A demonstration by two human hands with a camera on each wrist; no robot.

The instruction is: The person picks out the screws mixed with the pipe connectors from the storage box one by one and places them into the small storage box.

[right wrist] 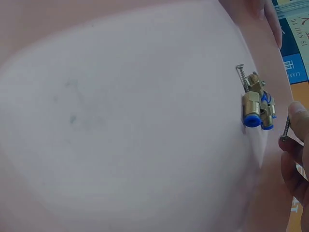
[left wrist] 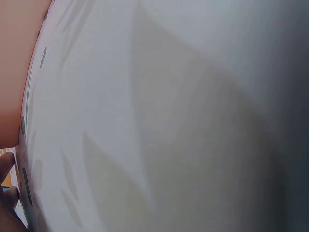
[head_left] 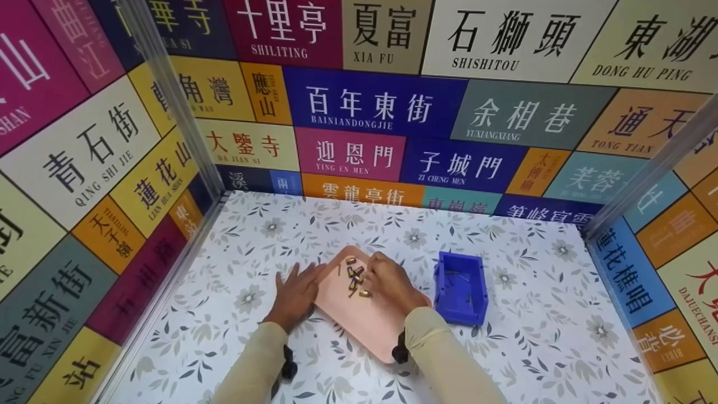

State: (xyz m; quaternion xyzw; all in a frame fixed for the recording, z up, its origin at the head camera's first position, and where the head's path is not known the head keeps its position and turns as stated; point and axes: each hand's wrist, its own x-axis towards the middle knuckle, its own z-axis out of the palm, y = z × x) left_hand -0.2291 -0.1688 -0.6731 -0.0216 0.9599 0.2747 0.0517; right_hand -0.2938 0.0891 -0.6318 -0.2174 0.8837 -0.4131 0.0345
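Observation:
A pink tray (head_left: 364, 325) lies at an angle on the table. My left hand (head_left: 294, 294) rests at its left edge with the fingers spread; in the left wrist view only a few fingers (left wrist: 7, 169) show at the border. Over the tray, my right hand (head_left: 390, 280) pinches a screw (right wrist: 287, 126) between thumb and fingers, seen in the right wrist view. Beside it, brass pneumatic fittings (right wrist: 252, 108) with blue rings sit in a small pile on the tray, and another screw (right wrist: 243, 78) leans by them.
To the right of the tray stands a blue plastic bin (head_left: 460, 317) with a few screws (head_left: 457, 274) inside. The table (head_left: 538, 314) has a leaf and flower pattern. Panels with coloured signs (head_left: 376, 106) enclose the back and both sides.

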